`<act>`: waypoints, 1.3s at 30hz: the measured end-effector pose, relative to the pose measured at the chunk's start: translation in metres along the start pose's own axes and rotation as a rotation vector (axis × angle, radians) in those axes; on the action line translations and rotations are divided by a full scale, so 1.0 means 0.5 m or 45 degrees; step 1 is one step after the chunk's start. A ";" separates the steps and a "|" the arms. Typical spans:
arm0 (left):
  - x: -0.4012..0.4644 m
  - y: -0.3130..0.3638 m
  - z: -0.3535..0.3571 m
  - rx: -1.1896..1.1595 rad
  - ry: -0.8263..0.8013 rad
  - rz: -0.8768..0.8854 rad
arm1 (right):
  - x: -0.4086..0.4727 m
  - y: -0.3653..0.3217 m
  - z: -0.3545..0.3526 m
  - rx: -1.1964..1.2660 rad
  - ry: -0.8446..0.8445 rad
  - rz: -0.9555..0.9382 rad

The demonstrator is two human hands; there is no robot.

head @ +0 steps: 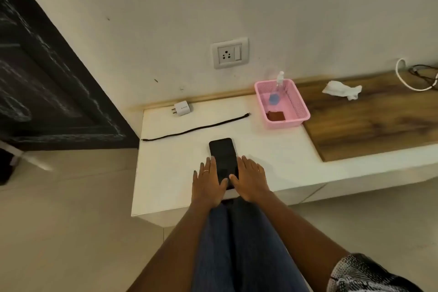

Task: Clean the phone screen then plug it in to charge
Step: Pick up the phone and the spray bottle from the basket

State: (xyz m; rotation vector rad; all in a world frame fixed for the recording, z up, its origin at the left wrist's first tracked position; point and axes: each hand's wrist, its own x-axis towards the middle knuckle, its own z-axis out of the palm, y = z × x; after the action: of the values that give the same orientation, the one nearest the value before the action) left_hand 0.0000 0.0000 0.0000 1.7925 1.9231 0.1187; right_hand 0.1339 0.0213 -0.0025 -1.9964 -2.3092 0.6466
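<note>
1. The desk point(272, 156) is white, with bare room left and right of my hands.
2. The basket point(282, 104) with spray bottle point(279, 84) stands well apart, near the wall.
3. The phone point(222, 159) lies face up near the front edge; a careless nudge could slide it off.
4. My left hand point(208, 185) and right hand point(251, 180) lie flat, fingers straight, flanking it, gripping nothing.
5. The cable point(194, 129) and charger point(182, 108) wait behind.

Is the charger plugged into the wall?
No, out. The white charger lies on the table, and the wall socket has nothing in it.
</note>
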 end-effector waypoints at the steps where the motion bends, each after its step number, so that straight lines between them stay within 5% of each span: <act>1: -0.002 0.002 -0.001 -0.039 -0.032 -0.032 | -0.003 0.004 0.000 -0.013 -0.044 0.032; 11: 0.014 0.009 0.016 0.048 -0.278 -0.035 | 0.013 0.026 0.014 -0.083 -0.250 0.055; 39: 0.064 -0.003 0.048 0.230 -0.152 -0.043 | 0.076 0.034 0.050 0.050 -0.022 0.015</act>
State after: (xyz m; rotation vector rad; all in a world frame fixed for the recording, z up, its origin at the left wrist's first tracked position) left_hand 0.0085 0.0238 -0.0312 1.8352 1.9298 -0.1760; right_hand 0.1359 0.0519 -0.0401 -1.9975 -2.2773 0.7065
